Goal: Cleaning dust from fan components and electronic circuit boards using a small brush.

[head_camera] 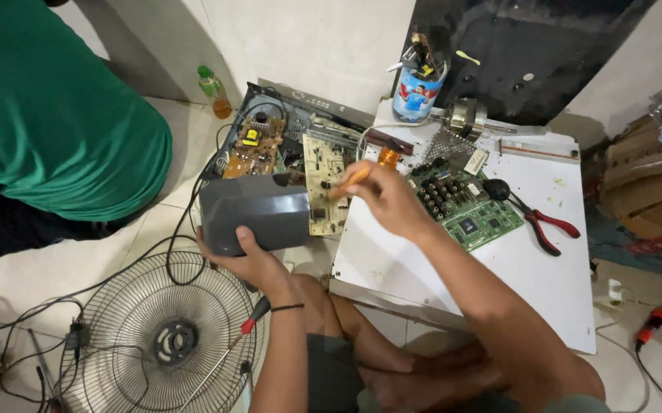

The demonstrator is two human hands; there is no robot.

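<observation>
Left hand (251, 260) grips one grey plastic housing (254, 213); right hand (388, 200) holds one orange-handled screwdriver (350, 182) against it. Two circuit boards, one pair of pliers (541, 222) on table (499, 283).

A round tin can (416, 95) stands at the far edge of the white board, wrapped in a blue, red and white picture label and stuffed with small tools. Against the wall on the floor stands a plastic bottle (214, 92) with a green cap, a green label and orange liquid. At the right edge, brown cardboard boxes (644, 183) are stacked, one with a red strip.
</observation>
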